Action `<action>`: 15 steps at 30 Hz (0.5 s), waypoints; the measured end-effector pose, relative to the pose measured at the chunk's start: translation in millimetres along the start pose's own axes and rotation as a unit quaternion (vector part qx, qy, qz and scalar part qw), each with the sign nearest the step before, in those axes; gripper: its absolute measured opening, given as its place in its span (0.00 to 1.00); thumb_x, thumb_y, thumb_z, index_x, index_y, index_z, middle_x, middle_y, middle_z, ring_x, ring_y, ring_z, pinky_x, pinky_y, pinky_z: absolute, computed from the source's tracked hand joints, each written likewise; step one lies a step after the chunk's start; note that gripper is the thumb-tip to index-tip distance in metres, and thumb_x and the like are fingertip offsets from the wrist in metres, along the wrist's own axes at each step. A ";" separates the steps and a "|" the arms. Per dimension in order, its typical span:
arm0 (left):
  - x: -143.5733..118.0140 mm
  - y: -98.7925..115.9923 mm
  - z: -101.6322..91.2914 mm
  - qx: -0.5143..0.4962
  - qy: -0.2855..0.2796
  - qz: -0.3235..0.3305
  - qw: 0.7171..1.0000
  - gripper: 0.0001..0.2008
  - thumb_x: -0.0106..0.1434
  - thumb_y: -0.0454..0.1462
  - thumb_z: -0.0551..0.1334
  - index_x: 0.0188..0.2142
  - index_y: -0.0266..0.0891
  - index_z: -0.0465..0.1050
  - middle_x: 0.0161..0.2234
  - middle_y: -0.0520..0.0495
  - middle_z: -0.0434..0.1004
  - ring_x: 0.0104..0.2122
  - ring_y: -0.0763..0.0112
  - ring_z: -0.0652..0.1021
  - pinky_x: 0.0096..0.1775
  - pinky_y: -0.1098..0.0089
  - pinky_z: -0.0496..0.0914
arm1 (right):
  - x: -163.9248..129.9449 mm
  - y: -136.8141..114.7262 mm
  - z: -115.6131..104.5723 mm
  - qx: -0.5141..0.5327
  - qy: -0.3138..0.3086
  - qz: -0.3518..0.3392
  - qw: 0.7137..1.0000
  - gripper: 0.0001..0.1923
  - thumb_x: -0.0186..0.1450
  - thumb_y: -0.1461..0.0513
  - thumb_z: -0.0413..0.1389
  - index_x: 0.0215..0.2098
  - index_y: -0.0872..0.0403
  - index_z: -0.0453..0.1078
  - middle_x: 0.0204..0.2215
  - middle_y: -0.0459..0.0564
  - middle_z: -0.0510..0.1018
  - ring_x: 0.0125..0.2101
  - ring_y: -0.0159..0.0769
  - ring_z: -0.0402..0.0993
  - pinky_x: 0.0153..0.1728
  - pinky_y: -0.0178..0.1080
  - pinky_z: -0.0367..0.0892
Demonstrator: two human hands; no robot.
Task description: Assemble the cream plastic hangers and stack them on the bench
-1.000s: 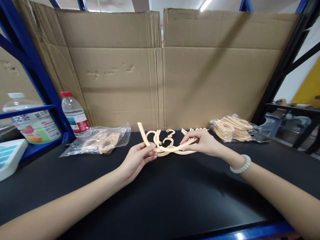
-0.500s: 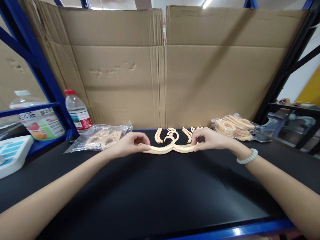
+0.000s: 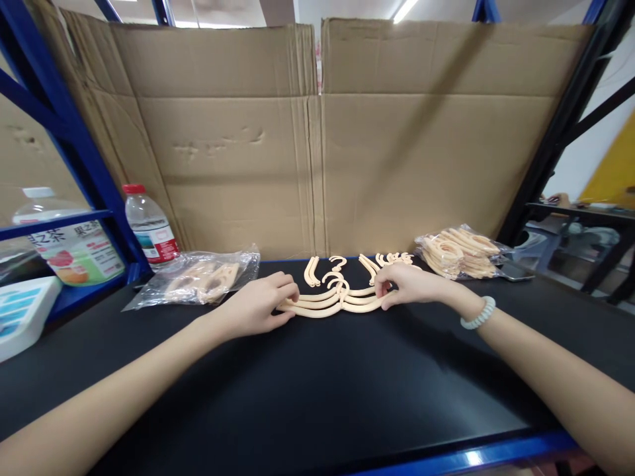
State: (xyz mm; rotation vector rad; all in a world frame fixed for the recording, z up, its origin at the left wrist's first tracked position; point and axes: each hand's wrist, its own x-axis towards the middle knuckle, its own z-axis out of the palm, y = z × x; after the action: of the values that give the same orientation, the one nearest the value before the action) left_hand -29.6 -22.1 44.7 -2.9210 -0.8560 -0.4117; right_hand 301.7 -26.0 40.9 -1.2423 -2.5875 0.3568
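Stacked hangers [image 3: 333,301] flat, long axis left-right, hooks pointing away

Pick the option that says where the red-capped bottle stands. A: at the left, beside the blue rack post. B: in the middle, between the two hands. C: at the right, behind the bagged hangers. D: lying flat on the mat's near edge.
A: the bottle stands upright at the left, next to the blue post, behind the plastic bag.
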 end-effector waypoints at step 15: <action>5.3 52.5 21.4 0.032 0.027 0.140 0.989 0.12 0.66 0.30 0.49 0.36 0.38 0.70 0.36 0.40 0.74 0.38 0.60 0.72 0.43 0.60 0.65 | 1.1 -27.1 8.3 -0.036 0.100 -0.076 0.991 0.02 0.58 0.64 0.57 0.29 0.55 0.70 0.27 0.48 0.75 0.30 0.35 0.70 0.34 0.38 0.65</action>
State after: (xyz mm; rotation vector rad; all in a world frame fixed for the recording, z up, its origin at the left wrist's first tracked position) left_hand 8.0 -60.5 26.0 -2.8962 -0.4347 -0.4285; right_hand 278.7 -42.5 42.0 -1.0361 -2.5207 0.1039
